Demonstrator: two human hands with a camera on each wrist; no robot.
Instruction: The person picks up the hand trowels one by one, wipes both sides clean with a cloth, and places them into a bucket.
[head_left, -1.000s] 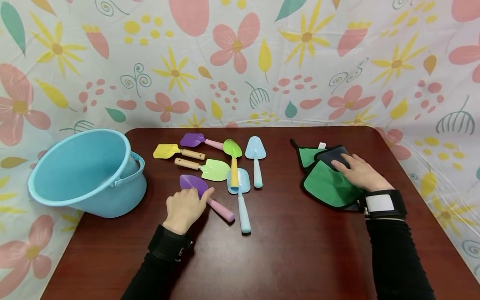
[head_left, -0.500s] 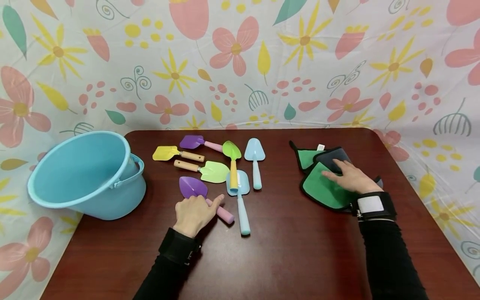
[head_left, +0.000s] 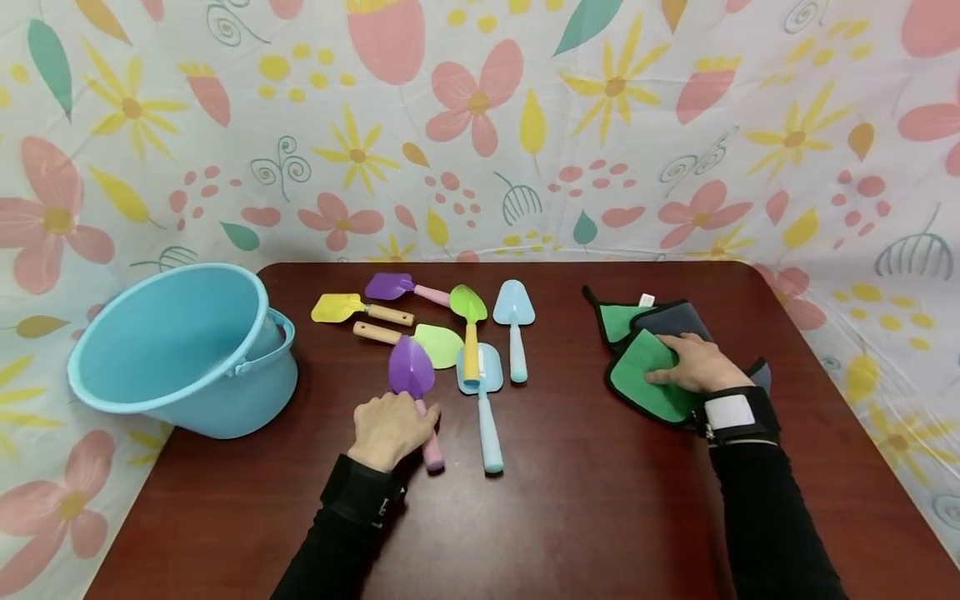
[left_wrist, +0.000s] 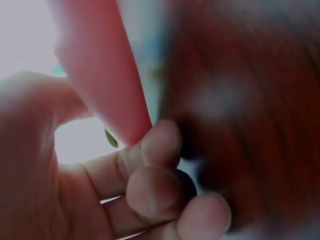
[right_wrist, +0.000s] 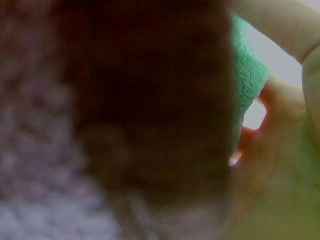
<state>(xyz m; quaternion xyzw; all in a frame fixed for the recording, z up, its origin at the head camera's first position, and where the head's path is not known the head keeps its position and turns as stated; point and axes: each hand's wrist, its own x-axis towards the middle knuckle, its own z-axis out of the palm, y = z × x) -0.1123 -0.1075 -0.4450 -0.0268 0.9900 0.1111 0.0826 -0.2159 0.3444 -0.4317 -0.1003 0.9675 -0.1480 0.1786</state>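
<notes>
My left hand (head_left: 393, 429) holds the pink handle of a purple hand trowel (head_left: 411, 367), its blade pointing to the back of the table. In the left wrist view the pink handle (left_wrist: 100, 65) lies between thumb and curled fingers. At the right, my right hand (head_left: 701, 364) grips a green cloth (head_left: 637, 379) edged in black. Green fabric (right_wrist: 249, 70) shows beside the fingers in the right wrist view, much of which is dark and blurred. A dark grey cloth (head_left: 671, 318) lies just behind this hand, partly over another green piece (head_left: 617, 321).
A tilted light blue bucket (head_left: 258, 392) stands at the table's left edge. Several other small trowels lie between it and the cloths, among them a yellow one (head_left: 335, 307), a green one (head_left: 438, 344) and a light blue one (head_left: 513, 304). A patterned sheet hangs behind.
My left hand has moved right, from blade to handle, and the purple trowel has turned more upright in view. My right hand has slid left and nearer me, bunching the green cloth.
</notes>
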